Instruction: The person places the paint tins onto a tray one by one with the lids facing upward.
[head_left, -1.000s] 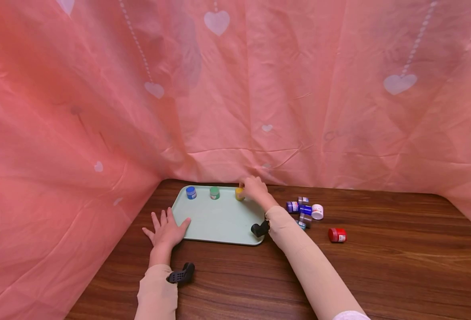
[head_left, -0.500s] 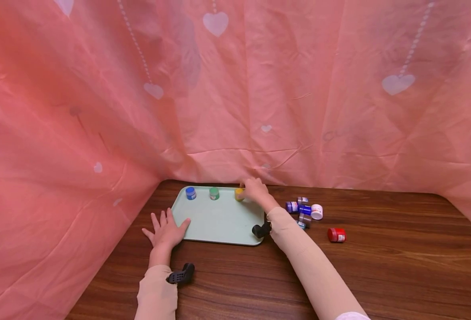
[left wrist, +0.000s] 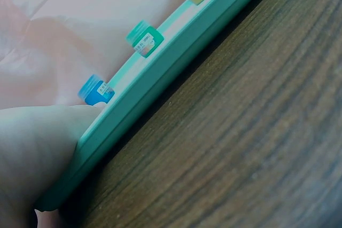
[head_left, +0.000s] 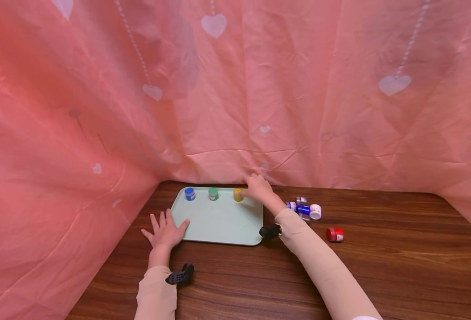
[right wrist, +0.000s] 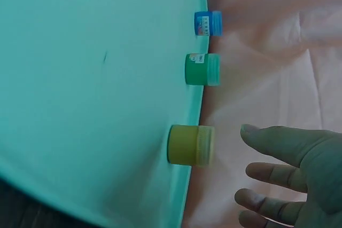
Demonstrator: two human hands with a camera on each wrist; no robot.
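A pale green tray (head_left: 219,224) lies on the table with three small paint jars upright along its far edge: a blue jar (head_left: 189,194), a green jar (head_left: 213,194) and a yellow jar (head_left: 238,194). My right hand (head_left: 259,189) hovers just right of the yellow jar. In the right wrist view its fingers (right wrist: 272,140) are apart from that jar and hold nothing. With fingers spread, my left hand (head_left: 165,231) rests at the tray's left edge, the thumb over the rim. The left wrist view shows part of this hand (left wrist: 37,153) against the tray's corner.
Right of the tray lies a cluster of several jars, including a dark blue jar (head_left: 303,210) and a white-lidded jar (head_left: 315,212); my right forearm hides part of it. A red jar (head_left: 335,234) lies on its side nearer me. A pink curtain (head_left: 235,111) hangs behind the table.
My right hand has let go of the yellow jar and drawn slightly to the right, fingers opening. The jar stays at the tray's far edge. My left hand has not moved.
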